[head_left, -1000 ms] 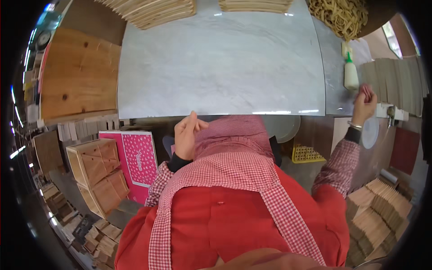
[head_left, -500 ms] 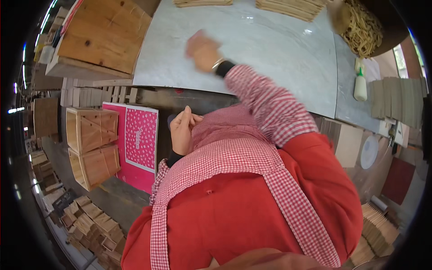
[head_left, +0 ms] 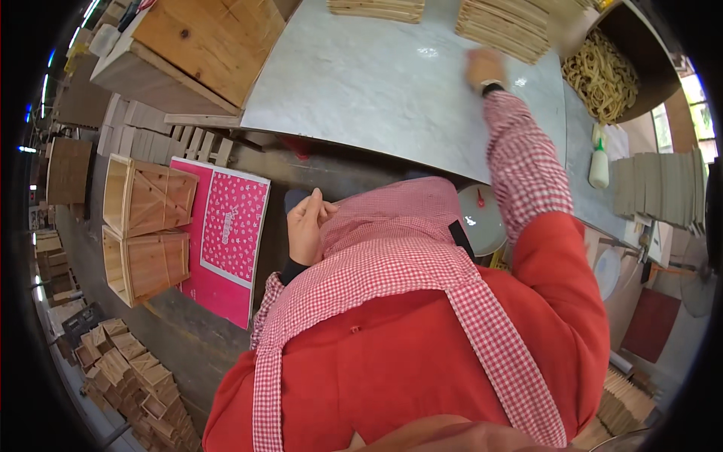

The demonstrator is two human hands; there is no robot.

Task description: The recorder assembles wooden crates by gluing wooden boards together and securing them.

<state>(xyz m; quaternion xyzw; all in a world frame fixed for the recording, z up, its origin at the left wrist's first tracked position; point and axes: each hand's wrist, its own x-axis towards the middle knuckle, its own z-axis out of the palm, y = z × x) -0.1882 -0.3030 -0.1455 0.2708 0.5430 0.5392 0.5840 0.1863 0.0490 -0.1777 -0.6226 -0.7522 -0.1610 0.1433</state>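
My right hand [head_left: 486, 69] is over the pale marbled tabletop [head_left: 361, 83], close to the near edge of a row of thin wooden strips [head_left: 504, 30]. Motion smears its fingers; whether they hold anything is unclear. In front of my lap, beside the checked apron [head_left: 384, 248], is my left hand [head_left: 304, 226]. Its thumb and fingertips are drawn together, the other fingers curled; anything between them is hidden. Another row of wooden strips [head_left: 376, 7] lies at the table's far edge.
A tipped bin holds tan loops [head_left: 599, 75] at the far right, near a white glue bottle [head_left: 599, 166]. Wooden crates [head_left: 158, 196] and a pink patterned board [head_left: 230, 226] stand left. A large wooden box [head_left: 203, 53] adjoins the table. A round basin [head_left: 482, 218] sits below its edge.
My right hand has swept rightward across the tabletop, from its left-middle part to the wooden strips. My left hand has stayed by my lap. The view has shifted slightly, showing the basin.
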